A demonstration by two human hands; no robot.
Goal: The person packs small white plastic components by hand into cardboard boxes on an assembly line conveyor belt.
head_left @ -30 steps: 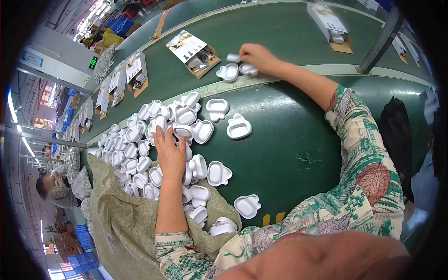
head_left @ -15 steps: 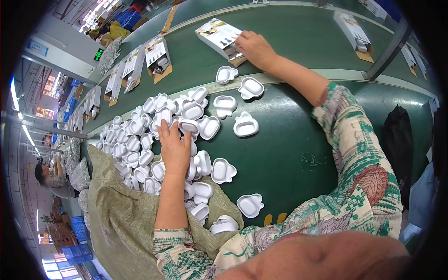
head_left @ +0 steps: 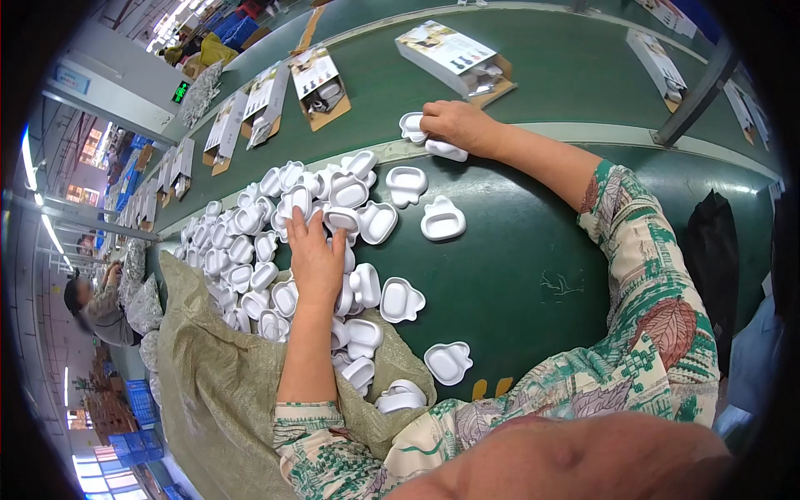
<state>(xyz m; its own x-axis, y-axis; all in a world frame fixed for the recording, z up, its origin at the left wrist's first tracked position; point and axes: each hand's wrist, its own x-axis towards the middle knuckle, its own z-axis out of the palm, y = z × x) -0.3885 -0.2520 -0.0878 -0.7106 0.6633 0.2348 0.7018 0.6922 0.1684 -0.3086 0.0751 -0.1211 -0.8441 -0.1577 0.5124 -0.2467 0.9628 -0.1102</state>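
Observation:
White, shallow plastic dishes with a knobbed end [head_left: 242, 250] lie in a large heap on the left of the green work surface. My left hand [head_left: 317, 260] rests on the heap's right side, fingers spread and touching dishes. At the pale rail of the belt, my right hand [head_left: 461, 127] has its fingers curled over the edge of a white dish [head_left: 411, 127]; its fingertips are partly hidden. Another dish [head_left: 447, 151] lies just under that hand. Beyond it, an open printed box [head_left: 446, 57] with white contents showing sits on the belt.
More open boxes [head_left: 317, 83] stand along the green belt [head_left: 367, 92], left and right. A metal post [head_left: 698, 96] rises at the right. A woven sack [head_left: 221, 367] lies beside the heap. Loose dishes [head_left: 442, 218] are spread to its right. Another person [head_left: 104, 308] is far left.
My right hand has left the box and come down to the dishes by the rail. The boxes have shifted right along the belt. My left hand has barely moved.

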